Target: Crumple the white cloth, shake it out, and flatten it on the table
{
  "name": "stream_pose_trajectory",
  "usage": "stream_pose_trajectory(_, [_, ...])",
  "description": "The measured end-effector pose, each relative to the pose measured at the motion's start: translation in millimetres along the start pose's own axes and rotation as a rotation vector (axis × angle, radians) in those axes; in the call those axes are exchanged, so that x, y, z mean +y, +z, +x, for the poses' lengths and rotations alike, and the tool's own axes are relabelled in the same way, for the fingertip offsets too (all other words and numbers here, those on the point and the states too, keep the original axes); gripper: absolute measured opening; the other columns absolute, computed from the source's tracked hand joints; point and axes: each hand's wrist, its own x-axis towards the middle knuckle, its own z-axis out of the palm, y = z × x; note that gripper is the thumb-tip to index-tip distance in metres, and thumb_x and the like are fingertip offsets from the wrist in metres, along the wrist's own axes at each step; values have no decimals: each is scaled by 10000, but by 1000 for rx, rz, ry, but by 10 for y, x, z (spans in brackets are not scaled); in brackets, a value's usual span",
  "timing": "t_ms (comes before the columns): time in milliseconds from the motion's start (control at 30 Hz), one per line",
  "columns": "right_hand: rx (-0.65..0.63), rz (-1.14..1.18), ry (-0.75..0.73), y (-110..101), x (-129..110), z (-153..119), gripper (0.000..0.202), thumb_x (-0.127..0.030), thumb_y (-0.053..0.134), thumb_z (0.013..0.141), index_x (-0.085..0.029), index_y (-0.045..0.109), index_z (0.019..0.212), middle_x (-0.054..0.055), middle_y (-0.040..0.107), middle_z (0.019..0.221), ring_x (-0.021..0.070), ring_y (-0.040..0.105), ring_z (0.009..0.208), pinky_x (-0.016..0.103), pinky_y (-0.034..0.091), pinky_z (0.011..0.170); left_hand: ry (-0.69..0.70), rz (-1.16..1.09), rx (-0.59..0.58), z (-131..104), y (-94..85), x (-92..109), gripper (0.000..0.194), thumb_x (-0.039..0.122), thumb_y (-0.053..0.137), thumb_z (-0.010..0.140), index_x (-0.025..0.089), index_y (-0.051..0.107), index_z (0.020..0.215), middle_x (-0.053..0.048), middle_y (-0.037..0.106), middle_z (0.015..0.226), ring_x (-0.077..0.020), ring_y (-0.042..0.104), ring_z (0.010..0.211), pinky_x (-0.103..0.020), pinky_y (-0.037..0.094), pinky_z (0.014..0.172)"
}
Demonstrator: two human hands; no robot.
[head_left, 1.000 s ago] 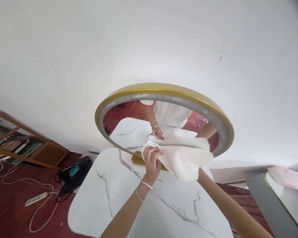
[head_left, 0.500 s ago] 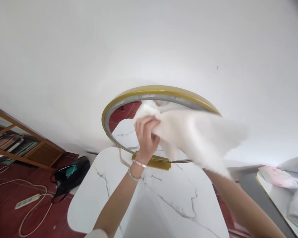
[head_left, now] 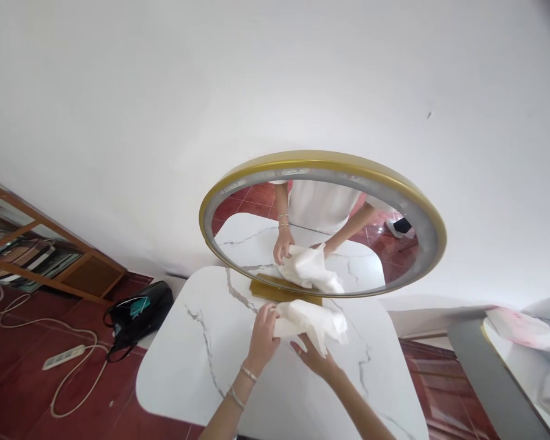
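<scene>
A crumpled white cloth point(head_left: 309, 321) is bunched up low over the marble-patterned white tabletop point(head_left: 174, 366), just in front of the mirror's gold base point(head_left: 275, 290). My left hand point(head_left: 263, 336) grips its left end, bracelets on the wrist. Under its near edge is my right hand point(head_left: 318, 359), thumb pointing left and fingertips partly hidden by the folds. Behind both hands stands an oval mirror point(head_left: 252, 229) with a gold frame and a grey band inside it. The reflection repeats my hands, the cloth and the tabletop.
To the left are a wooden shelf point(head_left: 91, 275) with books, a black bag point(head_left: 140, 318) and a power strip point(head_left: 64, 357) with its cord on the red floor. On the right, a grey-sided cabinet point(head_left: 481, 373) carries a pink-and-white packet point(head_left: 525, 327). A white wall backs the mirror.
The cloth came down from the mirror's glass to the tabletop and is now bunched rather than spread out. Both hands moved down with it, and the mirror's face is uncovered.
</scene>
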Motion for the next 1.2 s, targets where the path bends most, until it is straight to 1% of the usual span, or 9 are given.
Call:
stream_pose_trajectory(100, [73, -94, 85, -49, -96, -318, 356, -455, 367, 965, -217, 614, 868, 63, 655, 727, 245, 667, 733, 387, 583, 668, 82, -117, -79, -44, -192, 223, 361, 10, 379, 613, 220, 484, 887, -46, 591, 969, -235, 532, 987, -434, 430, 921])
stream_pose_trajectory(233, [271, -250, 199, -349, -208, -568, 257, -383, 428, 940, -208, 539, 787, 73, 557, 614, 250, 602, 614, 364, 535, 528, 219, -145, -139, -43, -454, 576, 350, 37, 381, 587, 227, 462, 869, -20, 595, 878, -212, 528, 849, -413, 431, 866])
stream_pose_trajectory(333, [524, -310, 199, -714, -311, -483, 223, -420, 530, 881, -204, 481, 862, 109, 540, 816, 284, 592, 820, 413, 535, 599, 302, -139, -129, -22, -620, 822, 334, 52, 381, 585, 231, 450, 858, -18, 600, 867, -209, 519, 822, -411, 418, 858])
stream_pose_trajectory(433, [580, -229, 119, -1112, -457, -251, 270, -335, 636, 820, -227, 414, 929, 143, 446, 1210, 303, 484, 1170, 520, 500, 857, 384, -138, -125, -10, -766, 1028, 311, 59, 378, 588, 234, 434, 839, -15, 616, 876, -203, 524, 799, -423, 403, 879])
stream_pose_trajectory(533, [513, -200, 12, -1427, -588, -75, 285, -199, 661, 799, -246, 398, 898, 114, 367, 1372, 307, 372, 1317, 550, 439, 956, 459, -110, -139, -24, -884, 1202, 306, 59, 386, 586, 238, 426, 830, -6, 624, 872, -198, 532, 798, -425, 390, 904])
stream_pose_trajectory(633, [290, -161, -91, -1578, -657, -51, 209, -150, 614, 829, -240, 435, 888, 105, 517, 1269, 312, 391, 1315, 536, 442, 952, 509, -73, -158, -63, -970, 1339, 309, 50, 384, 593, 239, 425, 834, 0, 616, 859, -187, 540, 795, -413, 385, 916])
stream_pose_trajectory(767, [144, 81, -131, -1530, -714, -166, 213, -72, 511, 883, -246, 434, 980, 58, 662, 999, 193, 619, 1005, 387, 525, 807, 528, -18, -161, -129, -1041, 1420, 338, 37, 377, 594, 238, 422, 861, 4, 609, 851, -176, 539, 767, -410, 381, 923])
stream_pose_trajectory(967, [-27, 63, -42, -1381, -716, -363, 143, -110, 428, 932, -238, 491, 944, 47, 656, 878, 158, 622, 759, 309, 514, 658, 502, 62, -120, -226, -1087, 1352, 391, 35, 378, 559, 237, 414, 892, -9, 605, 871, -193, 545, 788, -419, 380, 913])
stream_pose_trajectory(1200, [-111, 98, 25, -1343, -693, -486, 224, -128, 444, 921, -253, 470, 1104, 42, 666, 973, 174, 632, 855, 302, 524, 695, 498, 97, -126, -306, -1085, 1275, 450, 22, 379, 545, 230, 432, 940, -29, 578, 907, -202, 538, 855, -401, 381, 880])
